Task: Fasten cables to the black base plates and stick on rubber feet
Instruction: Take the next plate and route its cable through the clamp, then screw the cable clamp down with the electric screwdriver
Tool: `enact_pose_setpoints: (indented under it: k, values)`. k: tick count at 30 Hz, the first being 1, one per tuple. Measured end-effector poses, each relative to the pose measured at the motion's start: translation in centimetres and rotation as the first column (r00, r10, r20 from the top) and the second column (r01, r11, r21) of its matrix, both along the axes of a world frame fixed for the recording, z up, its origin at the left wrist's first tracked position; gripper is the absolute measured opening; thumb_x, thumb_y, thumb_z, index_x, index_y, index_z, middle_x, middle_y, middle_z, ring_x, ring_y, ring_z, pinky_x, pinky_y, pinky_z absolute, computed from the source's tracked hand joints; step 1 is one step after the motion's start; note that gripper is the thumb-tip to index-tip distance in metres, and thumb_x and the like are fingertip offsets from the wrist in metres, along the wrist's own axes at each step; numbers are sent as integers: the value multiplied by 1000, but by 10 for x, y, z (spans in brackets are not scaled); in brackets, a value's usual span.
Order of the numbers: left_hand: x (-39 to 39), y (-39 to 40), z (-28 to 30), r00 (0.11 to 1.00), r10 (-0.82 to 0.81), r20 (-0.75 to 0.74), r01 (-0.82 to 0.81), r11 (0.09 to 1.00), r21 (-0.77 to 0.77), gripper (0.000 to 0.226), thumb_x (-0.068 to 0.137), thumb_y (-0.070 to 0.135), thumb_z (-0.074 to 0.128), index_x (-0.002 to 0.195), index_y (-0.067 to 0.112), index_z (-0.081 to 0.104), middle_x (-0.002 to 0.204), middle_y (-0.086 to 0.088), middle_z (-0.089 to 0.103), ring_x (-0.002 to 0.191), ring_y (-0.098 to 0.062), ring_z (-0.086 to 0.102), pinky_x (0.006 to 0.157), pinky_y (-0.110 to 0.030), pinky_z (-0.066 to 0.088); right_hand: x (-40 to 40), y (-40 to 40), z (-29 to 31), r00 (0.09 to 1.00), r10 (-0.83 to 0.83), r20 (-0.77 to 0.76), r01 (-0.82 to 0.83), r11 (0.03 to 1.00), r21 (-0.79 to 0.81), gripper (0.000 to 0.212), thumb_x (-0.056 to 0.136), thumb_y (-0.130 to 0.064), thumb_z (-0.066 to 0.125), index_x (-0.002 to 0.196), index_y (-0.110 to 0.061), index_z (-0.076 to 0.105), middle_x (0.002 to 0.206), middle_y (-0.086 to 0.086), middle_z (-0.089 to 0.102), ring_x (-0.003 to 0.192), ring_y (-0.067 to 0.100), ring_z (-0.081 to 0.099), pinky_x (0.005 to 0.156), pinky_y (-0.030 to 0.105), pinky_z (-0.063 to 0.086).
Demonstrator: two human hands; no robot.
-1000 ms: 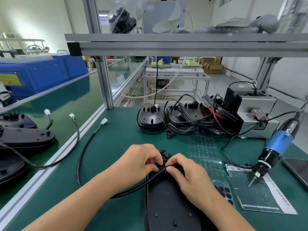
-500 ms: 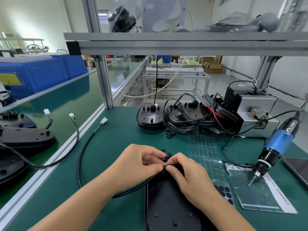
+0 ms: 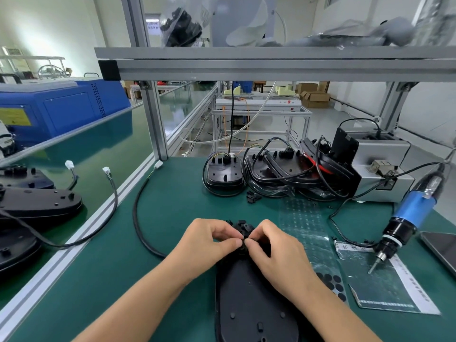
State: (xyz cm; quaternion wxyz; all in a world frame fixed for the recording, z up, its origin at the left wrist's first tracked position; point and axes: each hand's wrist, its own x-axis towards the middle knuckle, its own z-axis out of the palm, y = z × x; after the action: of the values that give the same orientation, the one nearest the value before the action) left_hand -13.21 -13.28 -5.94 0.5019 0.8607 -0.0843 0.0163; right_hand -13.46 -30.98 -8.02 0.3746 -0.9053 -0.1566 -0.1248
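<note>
A black oval base plate (image 3: 249, 299) lies on the green mat in front of me, its far end under my hands. My left hand (image 3: 209, 243) and my right hand (image 3: 274, 248) meet fingertip to fingertip over that end, pinching the black cable (image 3: 138, 225) where it reaches the plate's clip posts. The cable loops off to the left and ends in a white connector (image 3: 158, 164). A clear sheet with black round rubber feet (image 3: 332, 283) lies just right of the plate.
A blue electric screwdriver (image 3: 404, 218) hangs at the right over a plastic bag. Finished base plates with cables (image 3: 278, 169) stack at the back, beside a grey box (image 3: 380, 174). More plates (image 3: 37, 201) rest on the left conveyor. Small black clips (image 3: 253, 196) lie loose.
Both hands have drawn closer together over the plate's far end, thumbs now meeting. The cable section between them has been pushed down and is hidden under the fingers.
</note>
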Motion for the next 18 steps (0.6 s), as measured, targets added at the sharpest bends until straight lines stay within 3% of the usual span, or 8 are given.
enact_pose_setpoints:
  k: [7,11,13,15,18]
  values:
    - [2,-2,7,999,-33,-12,34,998,46,13,81,11,72,81,23,77,75,6,74,72,-1,66,70,-11,50,0,1,-1,999,33,-12,-32,996,89,7,87,-31,63,81,-31,59,82,-23,63,84,1,58,72,19,44]
    - [5,-1,15,999,-53,-14,54,995,89,15,80,13,73,83,27,76,71,13,73,68,4,64,66,-5,45,1,-18,10,998,-69,15,58,928,368,8,91,-27,62,86,-28,67,85,-20,69,81,-1,63,70,11,45]
    - [8,-4,21,999,-52,3,51,996,71,13,82,16,74,86,27,77,76,16,73,73,5,66,66,-2,43,5,-42,20,978,-210,-8,181,823,538,12,92,-28,58,88,-27,68,85,-16,71,78,-1,65,67,13,50]
    - [11,-14,28,998,-39,41,37,998,44,10,83,17,73,86,26,77,78,15,74,76,4,67,67,-2,44,11,-70,27,922,-384,-51,306,643,702,13,93,-25,55,87,-26,67,81,-14,72,73,-2,66,62,17,50]
    - [16,-46,36,992,-88,91,82,994,72,10,84,18,70,85,24,78,76,13,74,71,5,66,65,-3,45,20,-109,31,750,-650,-121,446,362,819,14,89,-24,55,78,-27,62,68,-11,67,59,-3,57,63,25,44]
